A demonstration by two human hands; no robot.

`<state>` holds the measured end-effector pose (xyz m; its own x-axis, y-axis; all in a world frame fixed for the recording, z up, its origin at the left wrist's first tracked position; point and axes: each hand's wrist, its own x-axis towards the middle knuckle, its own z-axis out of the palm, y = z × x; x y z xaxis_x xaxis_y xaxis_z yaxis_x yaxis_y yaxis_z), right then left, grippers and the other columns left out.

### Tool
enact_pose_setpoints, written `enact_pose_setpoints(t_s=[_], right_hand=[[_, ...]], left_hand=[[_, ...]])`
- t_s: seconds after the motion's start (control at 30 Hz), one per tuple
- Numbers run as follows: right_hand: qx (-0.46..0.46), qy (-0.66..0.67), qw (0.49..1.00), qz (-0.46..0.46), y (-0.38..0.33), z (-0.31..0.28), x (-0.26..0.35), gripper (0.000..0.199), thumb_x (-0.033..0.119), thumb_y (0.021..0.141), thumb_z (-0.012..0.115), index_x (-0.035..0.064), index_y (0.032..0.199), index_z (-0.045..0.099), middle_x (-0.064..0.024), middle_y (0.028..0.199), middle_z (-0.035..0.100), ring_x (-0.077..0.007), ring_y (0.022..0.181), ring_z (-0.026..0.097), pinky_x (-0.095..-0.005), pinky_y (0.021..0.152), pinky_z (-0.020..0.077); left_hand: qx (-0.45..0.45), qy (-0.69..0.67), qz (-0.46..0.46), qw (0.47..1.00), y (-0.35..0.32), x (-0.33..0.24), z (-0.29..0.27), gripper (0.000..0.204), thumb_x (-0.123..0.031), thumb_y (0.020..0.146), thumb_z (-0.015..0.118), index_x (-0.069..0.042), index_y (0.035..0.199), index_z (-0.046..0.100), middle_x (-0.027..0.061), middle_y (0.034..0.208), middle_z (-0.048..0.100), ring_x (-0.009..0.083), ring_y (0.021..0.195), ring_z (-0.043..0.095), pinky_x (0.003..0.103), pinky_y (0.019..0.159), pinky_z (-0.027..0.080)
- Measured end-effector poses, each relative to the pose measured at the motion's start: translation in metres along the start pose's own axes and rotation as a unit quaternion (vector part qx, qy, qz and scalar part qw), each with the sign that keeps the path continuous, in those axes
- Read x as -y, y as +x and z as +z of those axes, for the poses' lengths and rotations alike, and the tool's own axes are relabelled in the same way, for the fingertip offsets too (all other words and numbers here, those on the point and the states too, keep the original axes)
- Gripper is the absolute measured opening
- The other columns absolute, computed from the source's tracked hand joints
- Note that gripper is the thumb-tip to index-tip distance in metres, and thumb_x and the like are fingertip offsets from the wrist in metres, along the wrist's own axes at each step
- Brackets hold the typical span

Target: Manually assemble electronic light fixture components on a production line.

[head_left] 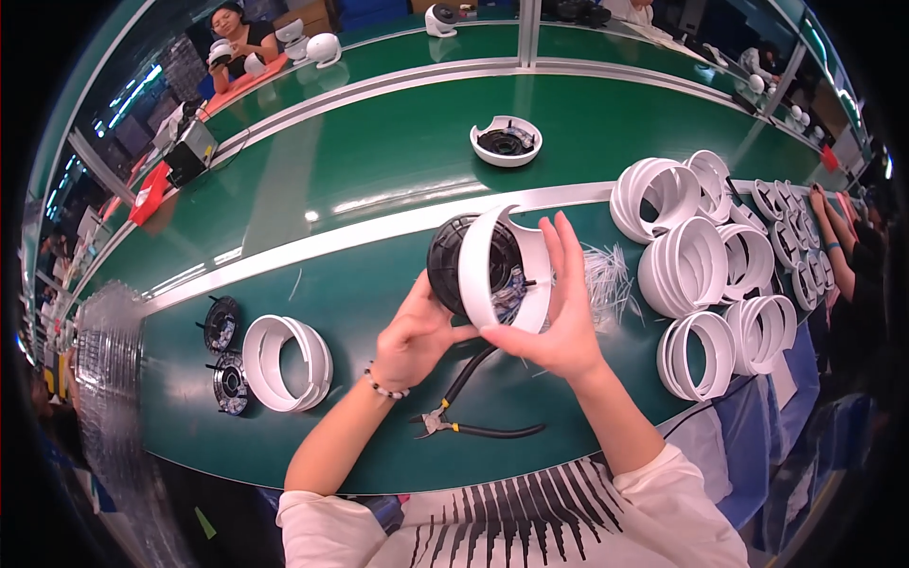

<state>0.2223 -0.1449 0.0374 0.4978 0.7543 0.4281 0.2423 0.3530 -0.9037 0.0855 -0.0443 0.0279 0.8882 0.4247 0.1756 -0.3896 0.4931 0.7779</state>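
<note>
Above the bench, my left hand (414,327) grips a round black plastic base (443,263) from below and behind, its fingers partly hidden. My right hand (565,327) holds a white ring-shaped housing (479,275) with a cut-out rim, thumb on its lower edge and fingers raised along the right side. The base sits against the housing's left opening. Inside the ring show black parts and a small circuit board with wires (511,293); whether base and ring are joined, I cannot tell. Diagonal cutters (437,417) with black handles lie below my hands, spread apart.
White rings (324,364) and two black bases (221,324) lie at left. Several stacked white rings (677,270) stand right, beside loose white cable ties (611,284). A white housing with black insert (507,142) rests on the green belt (398,123). Another person's arm (835,241) reaches in far right.
</note>
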Motion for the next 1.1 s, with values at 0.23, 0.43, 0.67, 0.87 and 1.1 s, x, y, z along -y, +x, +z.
enact_pose_setpoints(t_s=[0.23, 0.43, 0.67, 0.87, 1.1], right_hand=[[0.196, -0.122, 0.972, -0.037, 0.002, 0.003, 0.0, 0.116, 0.026, 0.046, 0.079, -0.0004, 0.131, 0.004, -0.0215, 0.125, 0.025, -0.0322, 0.117, 0.028, -0.0385, 0.097, 0.023], [0.062, 0.177, 0.981, 0.054, 0.003, 0.005, -0.004, 0.12, 0.013, 0.049, 0.079, 0.0021, 0.13, -0.008, -0.0265, 0.133, 0.007, -0.0304, 0.122, 0.024, -0.0352, 0.096, 0.0279], [0.119, -0.126, 0.983, -0.063, -0.004, 0.012, -0.005, 0.119, 0.022, 0.047, 0.08, -0.0013, 0.13, -0.002, -0.0257, 0.133, 0.012, -0.0298, 0.124, 0.02, -0.0364, 0.099, 0.0203], [0.159, -0.163, 0.971, -0.068, -0.006, 0.012, -0.003, 0.12, 0.024, 0.046, 0.08, -0.0022, 0.13, -0.001, -0.0267, 0.133, 0.013, -0.0311, 0.123, 0.021, -0.0374, 0.099, 0.02], [0.123, -0.187, 0.973, -0.065, -0.009, 0.018, 0.003, 0.117, 0.026, 0.046, 0.081, -0.0035, 0.129, 0.005, -0.0253, 0.13, 0.02, -0.0321, 0.119, 0.029, -0.0385, 0.097, 0.0259]], left_hand=[[-0.137, -0.032, -0.146, 0.979, 0.01, -0.01, -0.026, 0.035, -0.02, 0.085, 0.037, -0.004, 0.116, 0.042, 0.0087, 0.108, 0.051, 0.0176, 0.101, 0.049, 0.036, 0.085, 0.041], [-0.16, -0.072, -0.039, 0.984, 0.006, -0.002, -0.02, 0.04, -0.007, 0.08, 0.036, -0.001, 0.12, 0.034, 0.0107, 0.119, 0.042, 0.0228, 0.106, 0.045, 0.04, 0.091, 0.035], [-0.038, -0.207, -0.113, 0.971, 0.0, 0.004, -0.021, 0.048, -0.035, 0.084, 0.034, -0.004, 0.12, 0.037, 0.012, 0.114, 0.046, 0.0236, 0.108, 0.043, 0.042, 0.094, 0.03], [-0.108, -0.203, -0.141, 0.963, 0.005, 0.002, -0.022, 0.061, -0.051, 0.084, 0.029, -0.004, 0.122, 0.036, 0.0128, 0.118, 0.044, 0.0241, 0.108, 0.044, 0.039, 0.091, 0.036], [-0.075, -0.195, -0.091, 0.974, 0.006, 0.002, -0.017, 0.055, -0.041, 0.086, 0.026, -0.001, 0.124, 0.032, 0.0118, 0.123, 0.039, 0.0245, 0.111, 0.04, 0.037, 0.094, 0.033]])
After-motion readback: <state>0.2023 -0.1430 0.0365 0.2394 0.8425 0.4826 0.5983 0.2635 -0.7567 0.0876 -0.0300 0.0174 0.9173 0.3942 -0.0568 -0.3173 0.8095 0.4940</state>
